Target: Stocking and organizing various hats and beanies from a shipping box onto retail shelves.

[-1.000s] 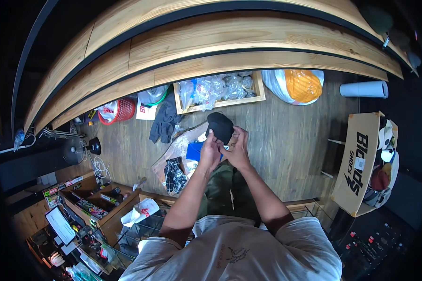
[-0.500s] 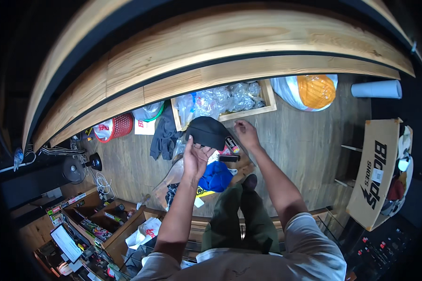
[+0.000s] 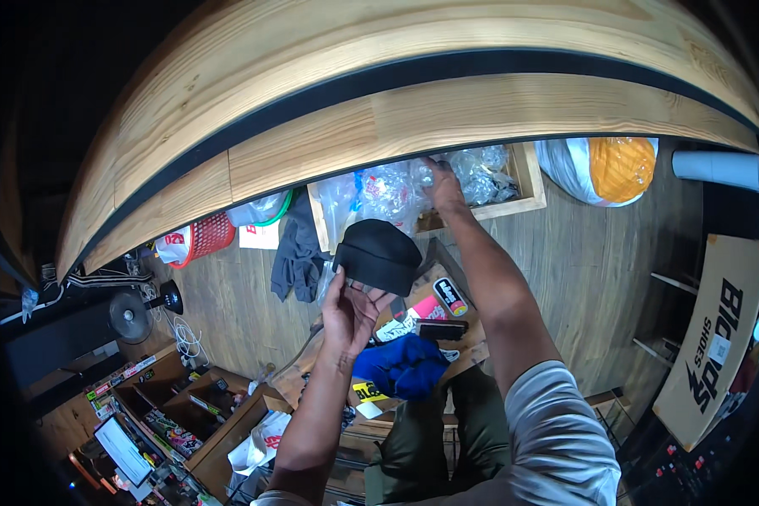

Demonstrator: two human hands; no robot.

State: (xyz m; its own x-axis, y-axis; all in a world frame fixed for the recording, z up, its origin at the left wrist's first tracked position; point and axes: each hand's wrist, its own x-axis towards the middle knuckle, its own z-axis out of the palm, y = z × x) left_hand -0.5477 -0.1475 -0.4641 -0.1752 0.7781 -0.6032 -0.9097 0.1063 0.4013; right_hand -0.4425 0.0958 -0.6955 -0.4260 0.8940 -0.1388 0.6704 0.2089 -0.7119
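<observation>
My left hand (image 3: 350,319) holds a black knit beanie (image 3: 379,257) by its lower edge, thumb on the near side and fingers beneath. My right hand (image 3: 444,187) is down in a wooden box (image 3: 527,179) full of crumpled clear plastic bags (image 3: 388,187). Its fingers touch the bags, but I cannot see whether they grip one. Below the beanie, a low wooden surface (image 3: 472,337) carries a bunched blue cloth item (image 3: 403,367), a dark brush-like block (image 3: 441,330) and several stickers or cards (image 3: 449,297).
A wooden counter (image 3: 304,126) overhangs the box's far side. Dark grey clothing (image 3: 297,257) and a red basket (image 3: 209,239) lie left of the box. To the right are a white-and-orange bundle (image 3: 620,171), a white roll (image 3: 717,170) and a large cardboard box (image 3: 707,337).
My right hand has moved forward from beside the beanie into the box of plastic bags. My left hand still holds the beanie. The view has shifted.
</observation>
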